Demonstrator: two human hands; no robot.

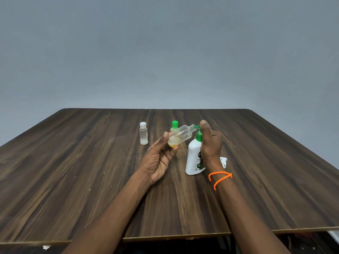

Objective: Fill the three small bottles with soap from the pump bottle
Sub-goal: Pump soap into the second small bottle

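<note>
A: A dark wood-grain surface (91,171) under a grey wall. Where's the bottle being filled?

B: Middle of the surface, off it. The left hand (159,160) has its grip closed round the base of a clear uncapped bottle (180,137), tilted, its neck against the green spout.

A: And the right?

B: The right hand (210,143) wraps the white pump bottle (193,158), grip shut on the pump head, thumb on top.

A: The others?

B: A green-capped bottle (174,125) just behind, a white-capped bottle (143,133) further left, both toward the far edge.
</note>
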